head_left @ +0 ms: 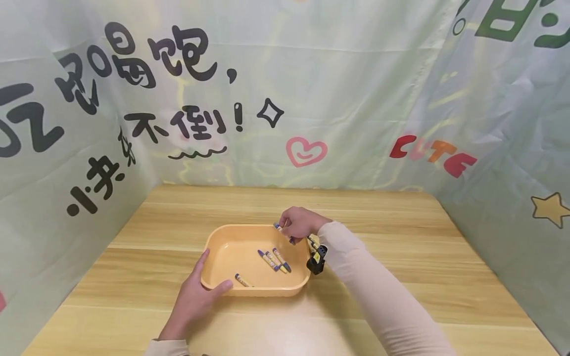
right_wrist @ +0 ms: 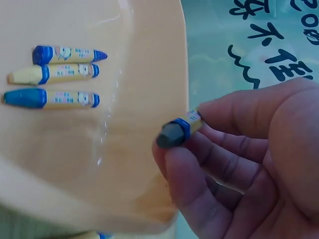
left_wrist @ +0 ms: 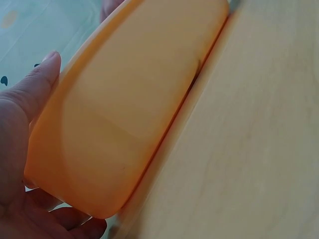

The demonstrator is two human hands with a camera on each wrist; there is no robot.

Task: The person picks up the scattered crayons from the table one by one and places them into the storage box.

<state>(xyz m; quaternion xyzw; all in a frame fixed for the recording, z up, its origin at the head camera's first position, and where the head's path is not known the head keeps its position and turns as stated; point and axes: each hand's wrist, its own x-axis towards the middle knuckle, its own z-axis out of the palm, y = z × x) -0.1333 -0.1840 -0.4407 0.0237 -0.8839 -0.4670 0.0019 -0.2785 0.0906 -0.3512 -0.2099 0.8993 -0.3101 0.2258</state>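
Note:
A shallow orange plastic basin (head_left: 222,257) stands on the wooden table. My left hand (head_left: 196,291) grips its front left corner, thumb over the rim and fingers curled around the outside wall (left_wrist: 109,109). Over the back right corner, my right hand (head_left: 300,222) pinches a crayon with a dark grey tip (right_wrist: 174,135) between thumb and fingers. Three crayons lie side by side on the basin floor: a purple one (right_wrist: 70,55), a pale yellow one (right_wrist: 55,73) and a blue-green one (right_wrist: 52,98). Another crayon (head_left: 242,280) lies by the front wall, partly hidden by the rim.
Just outside the basin's right wall, a crayon (head_left: 313,242) shows beside the black wrist camera (head_left: 317,259). The wooden table (head_left: 401,296) extends around the basin. Printed cloth walls (head_left: 347,99) enclose the back and sides.

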